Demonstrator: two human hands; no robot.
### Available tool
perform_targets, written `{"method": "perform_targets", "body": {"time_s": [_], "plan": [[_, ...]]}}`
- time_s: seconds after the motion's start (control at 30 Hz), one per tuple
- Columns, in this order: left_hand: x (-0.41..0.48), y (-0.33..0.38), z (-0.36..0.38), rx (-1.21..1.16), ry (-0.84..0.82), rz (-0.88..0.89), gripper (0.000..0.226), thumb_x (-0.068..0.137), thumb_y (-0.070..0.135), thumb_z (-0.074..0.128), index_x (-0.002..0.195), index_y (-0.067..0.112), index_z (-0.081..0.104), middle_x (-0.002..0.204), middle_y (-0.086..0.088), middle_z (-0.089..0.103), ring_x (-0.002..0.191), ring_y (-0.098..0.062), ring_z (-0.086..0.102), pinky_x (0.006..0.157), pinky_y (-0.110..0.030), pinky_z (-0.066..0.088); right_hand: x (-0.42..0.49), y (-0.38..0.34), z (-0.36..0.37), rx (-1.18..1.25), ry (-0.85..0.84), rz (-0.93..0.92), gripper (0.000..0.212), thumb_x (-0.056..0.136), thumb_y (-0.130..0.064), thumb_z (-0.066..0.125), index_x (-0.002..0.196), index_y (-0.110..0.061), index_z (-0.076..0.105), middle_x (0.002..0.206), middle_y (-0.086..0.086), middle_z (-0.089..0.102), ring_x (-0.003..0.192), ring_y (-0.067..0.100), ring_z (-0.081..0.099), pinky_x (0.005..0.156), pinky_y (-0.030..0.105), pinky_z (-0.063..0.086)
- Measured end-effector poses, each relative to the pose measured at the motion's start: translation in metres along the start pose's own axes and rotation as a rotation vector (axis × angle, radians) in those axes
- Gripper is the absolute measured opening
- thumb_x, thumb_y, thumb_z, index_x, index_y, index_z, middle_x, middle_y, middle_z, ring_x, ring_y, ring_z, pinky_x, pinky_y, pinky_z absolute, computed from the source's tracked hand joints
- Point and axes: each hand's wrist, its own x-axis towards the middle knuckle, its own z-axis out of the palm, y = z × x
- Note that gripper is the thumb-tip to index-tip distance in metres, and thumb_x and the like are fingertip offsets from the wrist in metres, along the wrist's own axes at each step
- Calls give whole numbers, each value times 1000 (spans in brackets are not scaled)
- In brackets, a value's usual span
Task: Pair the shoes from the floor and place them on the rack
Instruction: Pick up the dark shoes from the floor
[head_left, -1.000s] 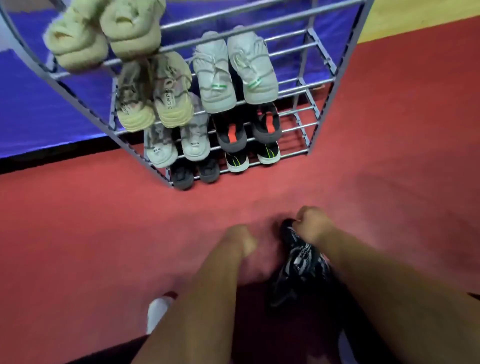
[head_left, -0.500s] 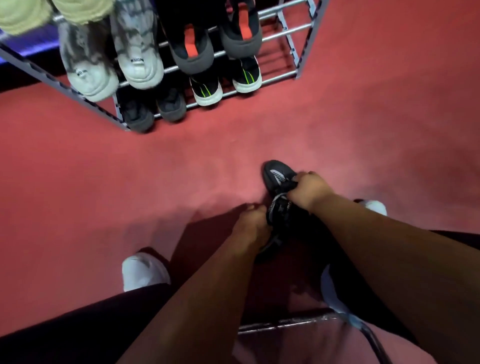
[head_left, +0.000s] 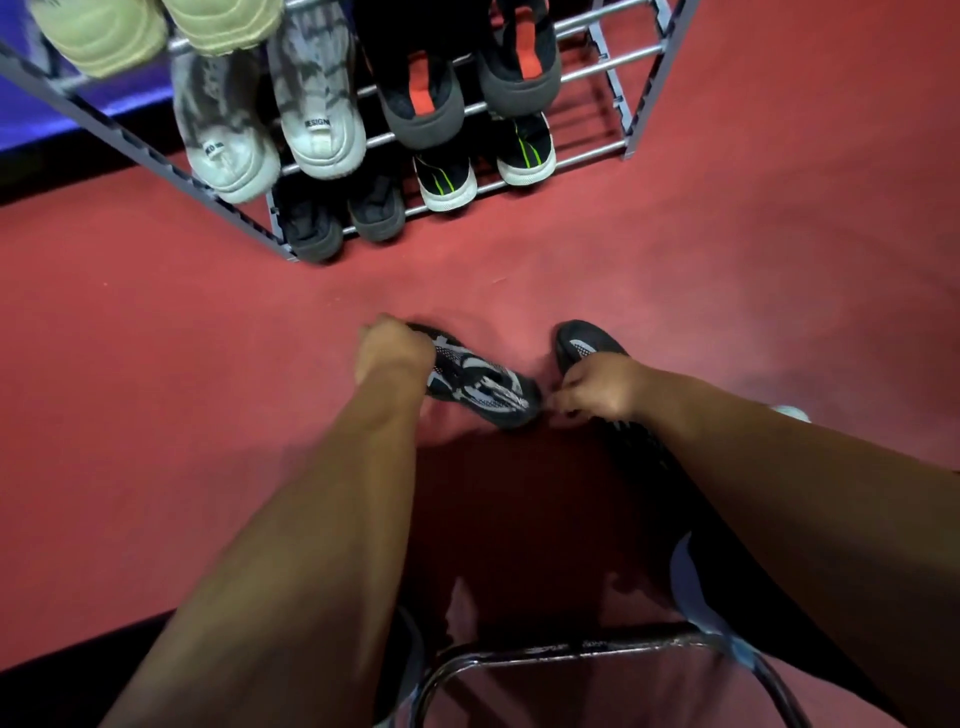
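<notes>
While the person is leaning over the red floor (head_left: 156, 364), the left hand (head_left: 395, 351) is clenching its fingers round one end of a black-and-grey patterned shoe (head_left: 478, 384), which is lying slantwise from ten o'clock to four o'clock at the middle of the view. Just beside it, toward three o'clock, the right hand (head_left: 602, 387) is curling its fingers over the middle of a second black shoe (head_left: 587, 340) and grasping it; that shoe's tip is pointing to twelve o'clock and its back is hiding under the forearm. Well apart, at twelve o'clock, the rack (head_left: 644, 78) is holding several pairs on its bars. At six o'clock, a dark metal chair frame (head_left: 519, 654) is showing.
</notes>
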Motion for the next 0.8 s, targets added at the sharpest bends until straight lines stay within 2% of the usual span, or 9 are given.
{"method": "perform_targets", "body": {"time_s": [0.1,0.17,0.23,0.33,0.47,0.53,0.63,0.73,0.8], "plan": [[-17,0,22,-86,-252,-112,65,103,51,46,144,2,54,145,-18,57,129,-34,59,109,-36,45,0,11,0,-185,256,33,25,91,-36,66,100,-15,75,105,12,71,105,33,67,82,33,51],[-38,0,48,-174,-361,-149,78,95,67,48,143,5,56,141,-15,60,123,-33,62,109,-40,48,1,22,1,-207,399,115,50,89,-41,70,126,-9,62,128,18,59,119,40,59,96,41,50],[-56,1,75,-127,-393,-121,88,91,75,47,149,9,52,150,-13,53,135,-33,53,115,-39,42,3,32,5,-266,428,226,82,85,-55,73,143,-6,43,141,17,46,129,41,49,104,47,45],[-76,2,101,-153,-345,-115,97,90,70,56,154,1,34,155,-19,40,141,-34,46,117,-38,38,6,41,16,-289,346,369,116,69,-68,83,151,-7,27,147,16,41,136,40,46,108,49,43],[-82,-5,109,-247,-215,-73,102,82,45,76,150,-3,17,142,-18,54,124,-35,61,103,-46,51,8,44,40,-280,235,427,143,66,-66,90,163,-5,3,157,15,33,143,40,42,111,49,42],[-76,-6,106,-206,-193,-21,99,83,37,75,152,0,16,141,-18,54,124,-36,61,102,-46,52,9,43,50,-343,268,436,137,77,-56,86,164,-3,-5,159,13,30,142,39,44,108,49,45],[-72,-7,102,-217,-184,1,97,84,22,68,159,10,8,147,-21,45,125,-38,57,106,-46,49,9,42,51,-317,363,399,109,90,-35,76,163,-2,2,154,15,35,136,41,48,103,50,49],[-71,-18,100,-172,-86,52,98,85,21,66,162,17,4,153,-17,35,130,-38,50,108,-47,46,9,38,39,-161,408,260,104,79,-42,82,154,-5,21,143,19,43,129,44,51,105,51,49],[-68,-27,98,-112,-9,75,99,86,26,68,162,11,6,157,-15,31,135,-37,43,109,-45,41,13,31,29,-71,493,121,99,77,-46,82,151,-4,31,141,21,48,129,45,50,109,49,45]]}}
